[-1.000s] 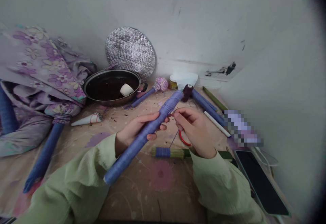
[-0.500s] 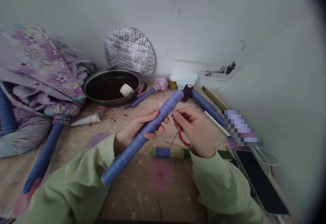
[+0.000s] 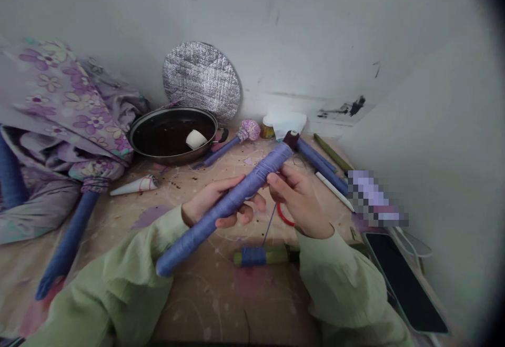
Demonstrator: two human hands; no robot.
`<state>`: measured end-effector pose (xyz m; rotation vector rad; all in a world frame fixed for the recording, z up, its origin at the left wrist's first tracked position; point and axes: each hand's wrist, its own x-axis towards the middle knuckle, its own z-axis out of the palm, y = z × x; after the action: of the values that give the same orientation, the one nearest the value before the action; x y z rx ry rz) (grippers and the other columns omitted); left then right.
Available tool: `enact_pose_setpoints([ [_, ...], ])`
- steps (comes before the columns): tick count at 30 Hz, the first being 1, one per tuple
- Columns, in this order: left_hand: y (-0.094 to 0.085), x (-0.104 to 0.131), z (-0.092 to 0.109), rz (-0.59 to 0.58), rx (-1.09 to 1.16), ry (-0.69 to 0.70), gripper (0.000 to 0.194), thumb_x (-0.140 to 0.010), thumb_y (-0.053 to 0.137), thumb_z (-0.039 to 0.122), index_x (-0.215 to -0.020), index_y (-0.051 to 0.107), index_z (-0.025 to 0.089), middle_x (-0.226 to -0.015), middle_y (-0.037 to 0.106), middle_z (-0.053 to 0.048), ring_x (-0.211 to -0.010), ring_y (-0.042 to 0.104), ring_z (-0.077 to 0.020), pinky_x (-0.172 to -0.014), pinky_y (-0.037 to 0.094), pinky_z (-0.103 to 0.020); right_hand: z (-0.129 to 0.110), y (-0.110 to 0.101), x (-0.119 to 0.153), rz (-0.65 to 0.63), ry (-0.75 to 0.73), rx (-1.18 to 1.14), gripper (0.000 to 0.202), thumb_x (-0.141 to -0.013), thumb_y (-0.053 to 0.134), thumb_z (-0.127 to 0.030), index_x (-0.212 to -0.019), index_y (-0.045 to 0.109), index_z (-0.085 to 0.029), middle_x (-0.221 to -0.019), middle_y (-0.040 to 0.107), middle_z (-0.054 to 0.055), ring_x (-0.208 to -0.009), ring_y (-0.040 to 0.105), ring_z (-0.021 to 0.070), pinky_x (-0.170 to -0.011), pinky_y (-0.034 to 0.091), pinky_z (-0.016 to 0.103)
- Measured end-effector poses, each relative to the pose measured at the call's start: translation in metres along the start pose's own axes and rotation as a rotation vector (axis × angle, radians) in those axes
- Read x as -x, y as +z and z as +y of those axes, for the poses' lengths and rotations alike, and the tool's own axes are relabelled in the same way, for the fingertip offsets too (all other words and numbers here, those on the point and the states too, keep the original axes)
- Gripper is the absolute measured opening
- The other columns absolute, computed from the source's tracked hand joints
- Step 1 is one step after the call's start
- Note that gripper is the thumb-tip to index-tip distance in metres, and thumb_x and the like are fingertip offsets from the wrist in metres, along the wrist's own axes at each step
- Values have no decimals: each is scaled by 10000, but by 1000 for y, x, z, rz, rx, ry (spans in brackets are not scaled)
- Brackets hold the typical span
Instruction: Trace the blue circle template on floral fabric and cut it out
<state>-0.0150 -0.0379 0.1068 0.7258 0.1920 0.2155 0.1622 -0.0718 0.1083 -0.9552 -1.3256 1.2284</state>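
A long tube (image 3: 213, 215) wrapped in blue-violet thread slants across the middle, its far end pointing up and right. My left hand (image 3: 205, 197) is closed around it from the left, thumb on top and fingers beneath. Against the tube's upper right side, my right hand (image 3: 295, 197) pinches at the thread, partly behind the tube. A blue thread (image 3: 270, 223) runs from there down to a green stick (image 3: 276, 255) with a blue thread winding. Red-handled scissors (image 3: 284, 215) show partly behind my right hand; the rest is hidden.
A dark pan (image 3: 171, 155) holding a white cup (image 3: 196, 140) stands back left, before a silver round mat (image 3: 201, 79). Flowered cloth (image 3: 67, 89) and a wrapped blue stick (image 3: 71, 247) lie left. To the right are a white pen (image 3: 335, 192), a phone (image 3: 404, 281) and a thread spool (image 3: 292, 139).
The tube's far end has shifted right and now overlaps the dark spool. My right fingers have moved in against the tube. The green stick has moved slightly down.
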Motion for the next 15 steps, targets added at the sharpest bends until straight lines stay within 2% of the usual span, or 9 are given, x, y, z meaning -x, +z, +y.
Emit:
enact_pose_setpoints([
  [3,3,-5,-7,182,-225,82,399,-874,300,472,-1075,445,160,-891,557,-80,-580,584,-120,-314,369,-142,1,0,-1,65,10,2,205,-781,560,-387,-770,520,-186,-533,355,-77,-431,269,48,-392,197,205],
  [4,4,-6,-10,270,-359,148,384,-845,395,467,-1112,409,192,-945,540,-72,-615,585,-117,-361,405,-154,1,0,-2,88,12,11,205,-776,563,-389,-779,521,-188,-528,341,-80,-427,261,49,-390,196,206],
  [6,4,-10,-16,488,-699,338,476,-750,596,378,-1138,361,229,-1033,503,-63,-687,579,-108,-506,475,-200,3,-1,-3,133,2,33,201,-772,567,-386,-814,524,-193,-533,327,-84,-426,252,51,-390,199,205],
  [7,3,-11,-18,596,-874,434,509,-714,647,317,-1129,365,231,-1066,489,-64,-732,574,-111,-584,490,-230,3,-1,-4,152,-5,43,199,-772,569,-381,-829,525,-195,-540,330,-83,-427,251,51,-390,199,204],
  [9,-1,-12,-21,750,-1156,574,455,-708,655,254,-1090,411,213,-1088,487,-69,-816,560,-130,-696,485,-278,4,-2,-5,177,-10,59,193,-777,568,-373,-839,526,-194,-546,339,-81,-431,255,50,-388,189,204],
  [11,-4,-11,-20,803,-1312,632,353,-756,606,259,-1071,461,197,-1061,522,-73,-861,553,-154,-727,473,-299,4,-3,-6,185,-8,61,191,-779,568,-369,-829,530,-189,-542,343,-79,-433,255,48,-386,176,206],
  [15,-4,-4,-14,800,-1399,644,358,-777,586,289,-1113,512,186,-1047,579,-85,-886,557,-182,-755,457,-324,0,-3,-6,236,-14,46,177,-769,582,-347,-781,537,-176,-539,367,-71,-443,279,51,-398,198,210],
])
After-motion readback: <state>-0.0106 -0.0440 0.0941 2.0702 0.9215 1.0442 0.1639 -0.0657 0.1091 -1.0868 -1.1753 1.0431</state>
